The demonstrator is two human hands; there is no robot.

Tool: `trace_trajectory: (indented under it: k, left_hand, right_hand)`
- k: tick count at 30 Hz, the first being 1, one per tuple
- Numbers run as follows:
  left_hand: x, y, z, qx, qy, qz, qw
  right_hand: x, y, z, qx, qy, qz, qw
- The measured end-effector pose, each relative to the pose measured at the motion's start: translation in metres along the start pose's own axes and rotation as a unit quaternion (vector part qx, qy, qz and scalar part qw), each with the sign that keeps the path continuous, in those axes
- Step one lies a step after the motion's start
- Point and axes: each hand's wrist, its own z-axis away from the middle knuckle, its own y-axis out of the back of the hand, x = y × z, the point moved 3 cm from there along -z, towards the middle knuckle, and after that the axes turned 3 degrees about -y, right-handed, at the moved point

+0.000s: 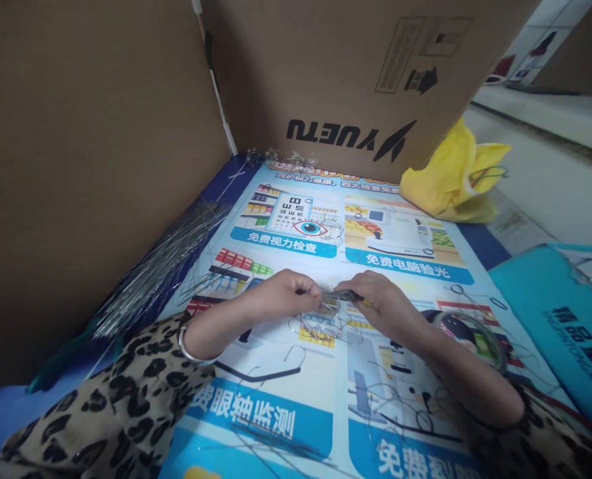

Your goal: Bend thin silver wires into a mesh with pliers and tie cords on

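My left hand point(296, 294) is closed, thumb and fingers pinched on a thin bent wire piece point(330, 306) with a rounded loop. From the other side, my right hand point(383, 303) wraps around a pair of pliers point(346, 295), whose dark jaws reach to the wire by my left fingertips. Whether the jaws are clamped on the wire is too small to make out. Just below the hands, a tangle of thin bent wire point(320, 329) lies on the printed poster sheet point(296, 399).
A bundle of straight wires point(176, 233) lies left beside a cardboard panel point(76, 166). Another cardboard sheet point(346, 73) stands at the back. A yellow bag point(440, 179) sits back right, a teal box point(550, 319) at right. A roll of wire point(495, 346) rests near my right forearm.
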Motion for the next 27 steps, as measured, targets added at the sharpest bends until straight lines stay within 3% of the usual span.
trace_trajectory:
  k: [8, 20, 27]
  left_hand:
    - [-0.003, -0.002, 0.002, -0.048, -0.008, 0.041, 0.998]
    - [0.002, -0.002, 0.004, -0.004, -0.020, 0.059, 0.998]
    - [0.002, 0.003, 0.004, 0.046, -0.031, 0.030, 0.998]
  right_hand:
    - [-0.001, 0.003, -0.009, -0.027, 0.050, -0.076, 0.996]
    - [-0.004, 0.009, -0.027, -0.079, 0.068, -0.101, 0.989]
    - [-0.003, 0.015, -0.014, -0.009, 0.000, -0.011, 1.000]
